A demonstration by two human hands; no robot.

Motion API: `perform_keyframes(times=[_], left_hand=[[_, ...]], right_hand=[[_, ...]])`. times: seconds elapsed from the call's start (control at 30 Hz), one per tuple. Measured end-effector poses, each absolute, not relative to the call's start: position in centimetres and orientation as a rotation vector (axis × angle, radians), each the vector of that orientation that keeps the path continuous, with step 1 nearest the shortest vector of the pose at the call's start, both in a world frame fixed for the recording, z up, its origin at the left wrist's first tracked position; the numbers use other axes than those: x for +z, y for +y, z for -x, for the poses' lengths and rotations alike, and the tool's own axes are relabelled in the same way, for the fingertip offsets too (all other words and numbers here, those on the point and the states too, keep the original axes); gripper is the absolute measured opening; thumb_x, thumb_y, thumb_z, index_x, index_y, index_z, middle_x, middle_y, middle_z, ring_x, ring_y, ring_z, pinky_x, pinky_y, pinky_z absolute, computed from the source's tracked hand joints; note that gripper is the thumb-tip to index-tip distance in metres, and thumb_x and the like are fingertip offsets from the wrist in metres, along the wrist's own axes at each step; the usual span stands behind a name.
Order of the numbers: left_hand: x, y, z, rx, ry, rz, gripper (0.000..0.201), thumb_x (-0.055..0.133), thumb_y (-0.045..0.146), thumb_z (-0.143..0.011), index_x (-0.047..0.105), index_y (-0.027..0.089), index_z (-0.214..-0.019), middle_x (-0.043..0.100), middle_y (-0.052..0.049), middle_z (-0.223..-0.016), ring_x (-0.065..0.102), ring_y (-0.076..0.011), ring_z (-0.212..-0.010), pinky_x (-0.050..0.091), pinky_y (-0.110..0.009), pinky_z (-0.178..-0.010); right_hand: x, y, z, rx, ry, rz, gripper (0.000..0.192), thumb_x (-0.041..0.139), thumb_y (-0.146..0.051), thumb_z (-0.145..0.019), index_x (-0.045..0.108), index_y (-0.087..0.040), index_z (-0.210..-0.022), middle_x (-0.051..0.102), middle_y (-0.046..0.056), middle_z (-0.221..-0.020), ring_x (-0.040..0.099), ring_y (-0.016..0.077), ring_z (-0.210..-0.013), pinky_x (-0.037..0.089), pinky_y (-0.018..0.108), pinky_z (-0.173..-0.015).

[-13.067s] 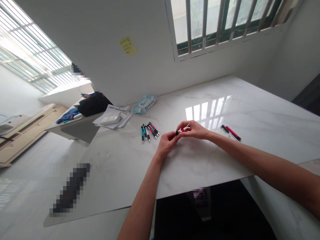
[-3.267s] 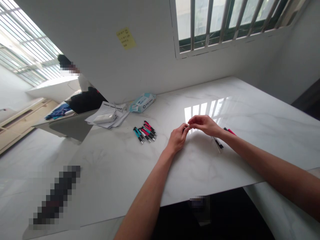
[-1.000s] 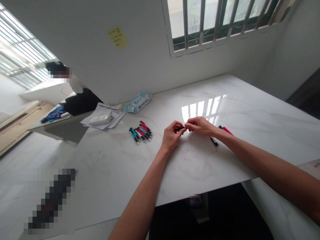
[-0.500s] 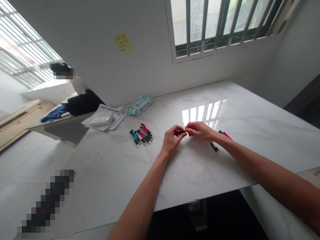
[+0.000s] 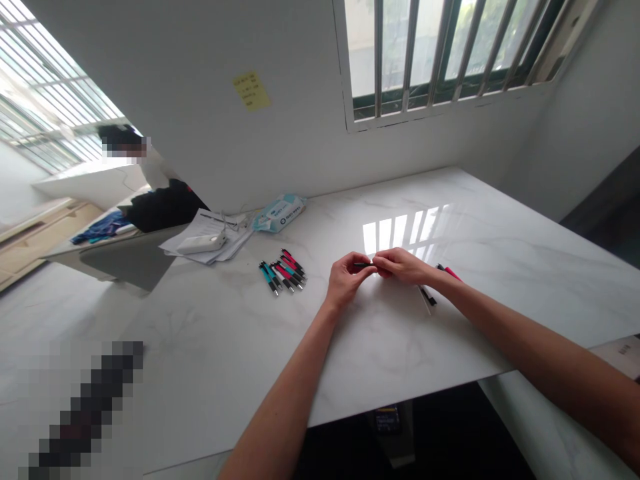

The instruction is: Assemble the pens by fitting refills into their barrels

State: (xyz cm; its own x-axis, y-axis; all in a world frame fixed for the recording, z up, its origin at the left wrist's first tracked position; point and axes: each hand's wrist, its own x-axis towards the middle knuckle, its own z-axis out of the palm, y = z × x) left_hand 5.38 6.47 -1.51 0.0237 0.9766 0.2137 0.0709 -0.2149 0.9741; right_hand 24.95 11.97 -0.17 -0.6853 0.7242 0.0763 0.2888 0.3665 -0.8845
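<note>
Over the middle of the marble-patterned table (image 5: 380, 333), my left hand (image 5: 344, 279) is closed round a slim black pen part (image 5: 361, 265). Thumb and fingers of my right hand (image 5: 406, 267) pinch the end of that same part, so the two hands almost meet. Exactly what sits between the right fingertips is hidden. Under and beside my right wrist lie a thin white stick (image 5: 425, 301), black pen pieces (image 5: 431, 297) and a red pen barrel (image 5: 453, 273), partly covered by the forearm. Left of my hands rests a loose pile of red and teal pens (image 5: 283, 272) with black grips.
A pack of wipes (image 5: 281, 213) and papers (image 5: 173, 243) with a white device (image 5: 203, 242) on them are at the back left. Behind stands a wall with a yellow note (image 5: 251, 91) and a barred window (image 5: 440, 57). Another person (image 5: 163, 187) sits beyond, far left.
My right fingers have curled closer around the end of the black pen part, which has turned slightly. The view has shifted a little; the pen pile stays put.
</note>
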Motion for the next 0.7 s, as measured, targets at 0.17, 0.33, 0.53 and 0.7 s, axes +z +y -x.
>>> perform_keyframes(times=[0.17, 0.33, 0.53, 0.7], left_hand=[[-1.7, 6.5, -5.6, 1.347, 1.081, -1.274, 0.040, 0.090, 0.047, -0.072, 0.072, 0.016, -0.091, 0.075, -0.004, -0.083, 0.071, -0.0174, -0.078, 0.057, -0.033, -0.081], [-1.5, 6.5, -5.5, 1.338, 1.075, -1.246, 0.039, 0.091, 0.044, -0.071, 0.074, 0.016, -0.090, 0.076, -0.004, -0.083, 0.070, -0.0169, -0.079, 0.055, -0.031, -0.081], [-1.4, 6.4, -5.7, 1.340, 1.013, -1.212, 0.040, 0.092, 0.047, -0.069, 0.075, 0.017, -0.089, 0.075, -0.005, -0.085, 0.069, -0.0178, -0.082, 0.054, -0.033, -0.083], [-1.5, 6.4, -5.7, 1.336, 0.988, -1.146, 0.046, 0.090, 0.054, -0.069, 0.075, 0.018, -0.094, 0.073, -0.004, -0.082, 0.066, -0.0163, -0.079, 0.052, -0.031, -0.078]], right_hand=[[-0.1, 12.0, -25.1, 1.421, -2.094, 0.775, 0.050, 0.051, -0.062, -0.099, 0.062, -0.018, -0.077, 0.061, 0.001, -0.073, 0.053, 0.0147, -0.068, 0.042, 0.029, -0.068], [0.0, 12.4, -25.7, 1.424, -2.076, 0.732, 0.047, 0.060, -0.064, -0.094, 0.069, -0.018, -0.091, 0.063, 0.002, -0.077, 0.056, 0.0159, -0.072, 0.044, 0.029, -0.071], [0.1, 12.2, -25.5, 1.494, -2.052, 0.720, 0.050, 0.058, -0.065, -0.095, 0.066, -0.018, -0.082, 0.060, 0.001, -0.074, 0.054, 0.0148, -0.070, 0.044, 0.030, -0.070], [0.7, 11.4, -24.9, 1.538, -2.046, 0.676, 0.055, 0.051, -0.068, -0.098, 0.065, -0.018, -0.080, 0.064, 0.004, -0.074, 0.058, 0.0160, -0.070, 0.049, 0.032, -0.071]])
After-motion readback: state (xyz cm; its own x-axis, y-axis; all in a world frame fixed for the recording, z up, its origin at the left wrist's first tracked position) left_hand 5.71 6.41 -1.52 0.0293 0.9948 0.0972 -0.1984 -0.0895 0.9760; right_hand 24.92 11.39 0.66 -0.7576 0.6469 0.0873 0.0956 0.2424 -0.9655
